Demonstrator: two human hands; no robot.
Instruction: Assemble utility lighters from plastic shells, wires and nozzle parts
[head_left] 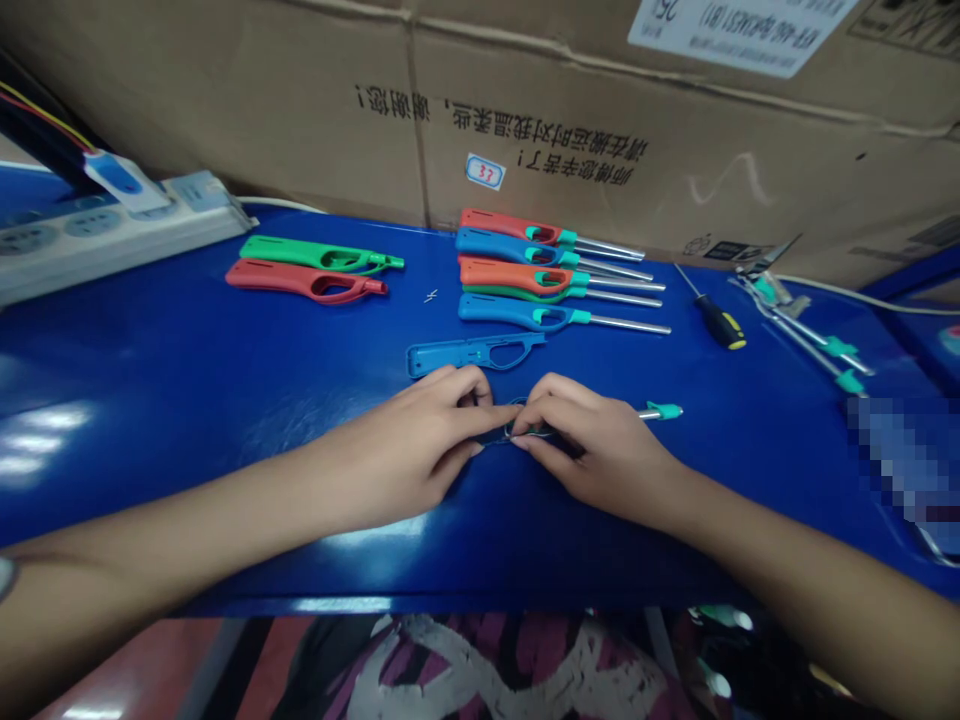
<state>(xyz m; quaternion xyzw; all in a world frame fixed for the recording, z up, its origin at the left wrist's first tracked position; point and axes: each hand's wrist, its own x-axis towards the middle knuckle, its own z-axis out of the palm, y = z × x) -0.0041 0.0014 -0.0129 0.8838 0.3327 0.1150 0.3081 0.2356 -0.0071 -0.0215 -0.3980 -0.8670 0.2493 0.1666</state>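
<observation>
Partly hidden between both hands: blue part (493, 436), mid-tabletop (300, 570), back from the near edge. Steady lightly with left hand (420, 440), index extended, others curled; cannot tell if gripping. Pinching thin wire (534, 434), apparently, with right hand (600, 440): probably best moved slowly, without kinking.

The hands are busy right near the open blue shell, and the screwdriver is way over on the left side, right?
Not quite: the head view shows the screwdriver on the right side, past the lighters with metal tubes. The left hand and right hand are busy near the open blue shell, like you said.
</observation>
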